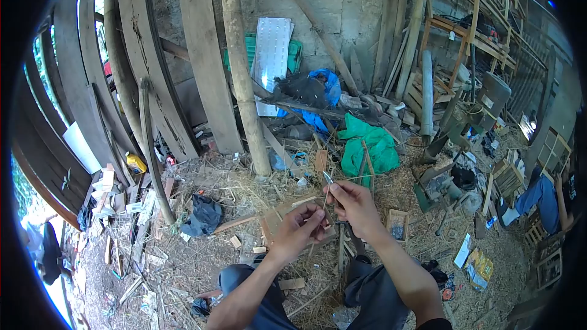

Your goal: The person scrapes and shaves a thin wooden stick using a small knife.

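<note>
My left hand (299, 232) is closed in a pinch at the middle of the view, with a thin pale stick (323, 200) rising from its fingertips. Close by, to the upper right, my right hand (356, 209) is closed around a small tool with a shiny metal tip (328, 177). The tip points up and away from me. Whether it is a blade or pliers I cannot make out, since the fingers cover the rest. Below both hands lies a wooden board (269, 228), partly hidden by them.
A bamboo post (239, 73) stands in front, with planks (202, 55) leaning left of it. A green plastic sheet (367, 150) lies ahead. A small wooden box (398, 225) sits right of my knees. Another person's blue-clad leg (533, 200) shows at far right.
</note>
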Motion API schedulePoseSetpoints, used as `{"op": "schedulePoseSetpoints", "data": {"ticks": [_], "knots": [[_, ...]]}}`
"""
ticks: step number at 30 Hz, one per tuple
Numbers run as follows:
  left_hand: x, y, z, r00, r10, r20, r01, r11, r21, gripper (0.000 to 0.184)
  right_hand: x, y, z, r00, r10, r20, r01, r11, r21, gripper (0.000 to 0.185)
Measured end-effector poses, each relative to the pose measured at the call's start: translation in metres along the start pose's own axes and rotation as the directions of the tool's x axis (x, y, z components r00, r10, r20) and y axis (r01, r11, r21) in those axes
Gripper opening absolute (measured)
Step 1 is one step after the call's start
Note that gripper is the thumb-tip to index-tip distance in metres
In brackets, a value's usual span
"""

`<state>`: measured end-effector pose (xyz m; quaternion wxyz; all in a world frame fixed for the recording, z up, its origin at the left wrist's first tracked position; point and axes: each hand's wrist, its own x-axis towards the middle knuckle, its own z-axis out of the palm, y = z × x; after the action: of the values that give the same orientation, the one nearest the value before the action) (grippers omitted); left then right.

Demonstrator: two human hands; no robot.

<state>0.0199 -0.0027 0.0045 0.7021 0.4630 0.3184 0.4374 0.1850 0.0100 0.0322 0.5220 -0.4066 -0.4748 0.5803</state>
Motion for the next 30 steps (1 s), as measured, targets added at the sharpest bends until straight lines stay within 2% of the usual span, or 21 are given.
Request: {"op": "schedulePoseSetpoints", "data": {"ticks": [2,4,6,7,8,9,10,12,14,19,21,23,28,30], "knots": [[0.000,0.001,-0.001,0.998,0.030,-0.052,-0.029,0.999,0.018,0.017,0.002,-0.003,-0.003,0.999,-0.024,-0.040,0.024,1.000,-0.011,0.023],[-0.002,0.001,-0.003,0.993,0.061,-0.106,-0.058,0.998,0.033,0.016,0.003,-0.013,-0.012,0.994,0.011,-0.108,0.004,0.991,0.133,0.024],[-0.001,0.002,-0.005,0.978,0.116,-0.171,-0.105,0.992,0.071,0.015,-0.001,-0.019,-0.011,0.992,0.004,-0.130,0.011,0.994,0.110,0.025],[-0.001,0.003,-0.005,0.978,0.117,-0.171,-0.106,0.992,0.070,0.015,-0.003,-0.021,-0.007,0.999,0.018,-0.029,-0.016,0.998,0.057,0.025],[-0.002,0.003,-0.006,0.972,0.142,-0.188,-0.114,0.981,0.154,0.014,-0.006,-0.020,-0.004,0.997,0.041,0.068,-0.041,0.999,0.004,0.025],[-0.002,0.003,-0.006,0.965,0.169,-0.202,-0.119,0.964,0.238,0.013,-0.004,-0.014,-0.002,0.997,0.042,0.064,-0.043,0.999,0.004,0.025],[-0.002,0.002,-0.005,0.966,0.166,-0.201,-0.116,0.964,0.238,0.013,-0.001,-0.005,0.000,0.991,0.057,0.125,-0.054,0.998,-0.026,0.024],[-0.003,0.001,-0.002,0.946,0.262,-0.191,-0.184,0.919,0.348,0.013,-0.001,-0.001,0.001,0.981,0.076,0.179,-0.068,0.996,-0.051,0.024],[-0.005,0.004,-0.003,0.954,0.230,-0.191,-0.159,0.932,0.326,0.014,0.000,-0.008,0.002,0.982,0.115,0.153,-0.118,0.993,0.012,0.023],[-0.006,0.008,-0.003,0.964,0.210,-0.162,-0.146,0.930,0.338,0.016,0.003,-0.013,-0.008,0.986,0.116,0.118,-0.116,0.993,-0.005,0.022],[-0.009,0.012,0.000,0.982,0.107,-0.156,-0.065,0.966,0.250,0.017,0.004,-0.016,-0.014,0.987,0.118,0.107,-0.120,0.993,0.007,0.022],[-0.010,0.011,-0.002,0.984,0.121,-0.133,-0.085,0.964,0.250,0.019,0.008,-0.017,-0.020,0.995,0.102,-0.002,-0.102,0.994,0.037,0.023],[-0.005,0.002,-0.002,0.981,0.159,-0.108,-0.115,0.937,0.330,0.021,0.008,-0.021,-0.023,0.993,0.117,-0.022,-0.115,0.992,0.049,0.026],[-0.005,0.006,0.000,0.986,0.111,-0.121,-0.082,0.971,0.224,0.020,0.008,-0.020,-0.021,0.992,0.116,-0.045,-0.113,0.991,0.065,0.027]]}}
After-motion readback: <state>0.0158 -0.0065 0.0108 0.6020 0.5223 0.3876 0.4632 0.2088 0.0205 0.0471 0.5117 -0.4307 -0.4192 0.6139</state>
